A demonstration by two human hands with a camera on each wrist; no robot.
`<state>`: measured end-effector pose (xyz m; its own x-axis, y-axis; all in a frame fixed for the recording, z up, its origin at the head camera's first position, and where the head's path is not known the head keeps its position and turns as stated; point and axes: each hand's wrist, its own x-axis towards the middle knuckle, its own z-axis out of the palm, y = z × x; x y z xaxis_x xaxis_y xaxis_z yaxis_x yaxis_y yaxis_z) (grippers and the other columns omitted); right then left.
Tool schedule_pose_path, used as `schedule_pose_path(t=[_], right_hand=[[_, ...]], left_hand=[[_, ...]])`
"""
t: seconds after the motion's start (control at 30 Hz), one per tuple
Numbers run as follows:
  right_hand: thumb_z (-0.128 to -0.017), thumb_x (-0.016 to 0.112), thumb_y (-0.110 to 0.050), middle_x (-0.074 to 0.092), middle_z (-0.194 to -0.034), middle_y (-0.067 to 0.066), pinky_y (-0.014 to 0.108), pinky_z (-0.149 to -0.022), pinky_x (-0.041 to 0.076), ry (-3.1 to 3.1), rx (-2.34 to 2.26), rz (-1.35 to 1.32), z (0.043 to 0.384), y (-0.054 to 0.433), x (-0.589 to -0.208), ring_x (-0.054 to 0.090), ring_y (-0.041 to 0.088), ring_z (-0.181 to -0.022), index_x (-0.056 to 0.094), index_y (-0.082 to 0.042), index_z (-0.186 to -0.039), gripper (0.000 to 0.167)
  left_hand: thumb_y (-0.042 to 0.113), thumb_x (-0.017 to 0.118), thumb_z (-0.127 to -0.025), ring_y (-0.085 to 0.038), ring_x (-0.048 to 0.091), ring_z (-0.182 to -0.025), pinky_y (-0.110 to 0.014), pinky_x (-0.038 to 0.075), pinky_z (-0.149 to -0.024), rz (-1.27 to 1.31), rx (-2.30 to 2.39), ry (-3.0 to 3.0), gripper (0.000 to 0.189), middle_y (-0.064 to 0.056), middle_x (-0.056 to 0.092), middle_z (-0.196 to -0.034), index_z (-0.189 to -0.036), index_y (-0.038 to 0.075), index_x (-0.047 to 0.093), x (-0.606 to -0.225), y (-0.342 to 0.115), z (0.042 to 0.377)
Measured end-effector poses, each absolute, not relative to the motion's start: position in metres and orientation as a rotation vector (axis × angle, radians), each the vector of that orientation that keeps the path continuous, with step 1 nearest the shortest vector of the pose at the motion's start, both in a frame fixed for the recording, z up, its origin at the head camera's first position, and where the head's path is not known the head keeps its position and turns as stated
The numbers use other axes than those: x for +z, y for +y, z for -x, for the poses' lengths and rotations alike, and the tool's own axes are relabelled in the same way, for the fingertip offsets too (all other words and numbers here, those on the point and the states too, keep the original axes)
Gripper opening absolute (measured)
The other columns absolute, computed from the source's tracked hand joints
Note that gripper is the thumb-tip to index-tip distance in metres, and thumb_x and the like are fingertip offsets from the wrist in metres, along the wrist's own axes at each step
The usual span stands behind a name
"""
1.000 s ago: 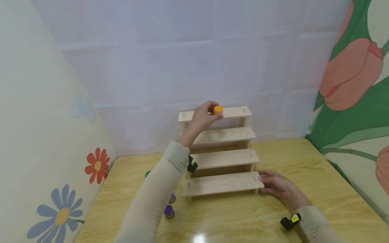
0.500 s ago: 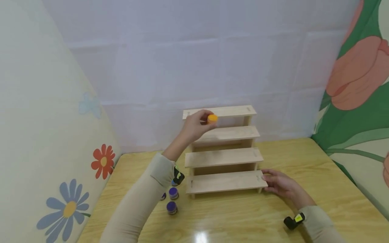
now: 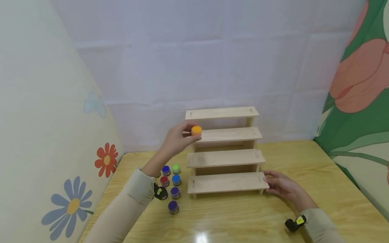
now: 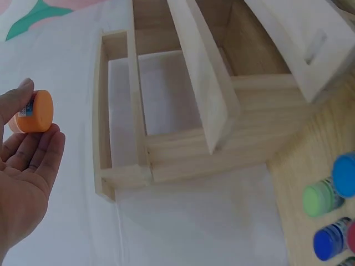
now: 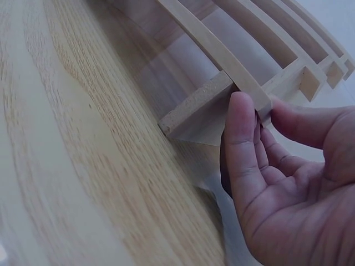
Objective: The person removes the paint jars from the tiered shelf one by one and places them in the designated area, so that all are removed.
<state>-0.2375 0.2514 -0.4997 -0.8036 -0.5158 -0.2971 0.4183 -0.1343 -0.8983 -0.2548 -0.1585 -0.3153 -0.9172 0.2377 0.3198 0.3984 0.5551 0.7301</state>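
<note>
A small paint jar with an orange lid (image 3: pixel 196 131) is pinched between the thumb and fingers of my left hand (image 3: pixel 179 139), raised in front of the upper left steps of a wooden tiered rack (image 3: pixel 226 182). In the left wrist view the orange-lidded jar (image 4: pixel 40 111) lies tilted on its side, part of its label showing. My right hand (image 3: pixel 282 187) grips the right end of the rack's lowest board; the right wrist view has that board's corner (image 5: pixel 252 97) between thumb and fingers. All four boards of the rack are bare.
On the wooden table (image 3: pixel 228 216), left of the rack, stand several paint jars, among them a purple one (image 3: pixel 173 207), a blue one (image 3: pixel 176 179), a red one (image 3: pixel 164 181) and a light green one (image 3: pixel 176 168). A white cloth (image 3: pixel 182 67) hangs behind.
My left hand has moved left and down from the top board with the orange-lidded jar, uncovering more jars on the table. My right hand keeps its hold on the lowest board.
</note>
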Motion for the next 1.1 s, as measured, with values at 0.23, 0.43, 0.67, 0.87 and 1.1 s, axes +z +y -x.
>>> schedule_pose_path(t=[0.23,0.43,0.67,0.87,1.1], right_hand=[[-0.104,0.053,-0.007,0.069,-0.103,0.002,0.024,-0.073,0.06,1.549,-1.977,0.111,0.236,0.252,-0.5,0.068,0.013,-0.09,0.044,-0.005,-0.138,0.035],[-0.104,0.052,-0.007,0.069,-0.102,0.002,0.023,-0.073,0.06,1.529,-1.981,0.146,0.237,0.253,-0.496,0.069,0.013,-0.088,0.049,-0.01,-0.132,0.028],[-0.104,0.053,-0.007,0.069,-0.101,0.004,0.024,-0.073,0.06,1.516,-1.969,0.147,0.236,0.252,-0.495,0.069,0.014,-0.087,0.047,-0.007,-0.134,0.031],[-0.104,0.052,-0.007,0.068,-0.102,0.004,0.025,-0.074,0.06,1.528,-1.956,0.146,0.237,0.253,-0.495,0.068,0.014,-0.087,0.044,-0.003,-0.139,0.036],[-0.105,0.052,-0.007,0.069,-0.101,0.004,0.024,-0.074,0.06,1.521,-1.956,0.157,0.236,0.252,-0.494,0.068,0.014,-0.086,0.046,-0.005,-0.137,0.032]], left_hand=[[0.017,0.078,-0.091,-0.028,0.067,-0.106,-0.043,0.058,-0.095,0.509,-1.305,-2.618,0.043,-0.013,0.07,-0.113,-0.128,0.001,0.062,-0.328,-0.182,0.237],[0.017,0.078,-0.091,-0.028,0.068,-0.107,-0.042,0.058,-0.095,0.445,-1.28,-2.655,0.046,-0.01,0.07,-0.115,-0.131,0.004,0.062,-0.34,-0.2,0.22],[0.022,0.078,-0.091,-0.028,0.066,-0.11,-0.045,0.056,-0.098,0.42,-1.307,-2.699,0.046,-0.009,0.069,-0.116,-0.131,0.007,0.061,-0.355,-0.219,0.205],[0.021,0.077,-0.092,-0.029,0.066,-0.109,-0.046,0.057,-0.096,0.438,-1.288,-2.716,0.043,-0.01,0.068,-0.116,-0.13,0.007,0.061,-0.364,-0.23,0.194],[0.019,0.076,-0.093,-0.03,0.065,-0.113,-0.044,0.057,-0.096,0.406,-1.26,-2.777,0.04,-0.009,0.068,-0.119,-0.128,0.008,0.062,-0.375,-0.239,0.181]])
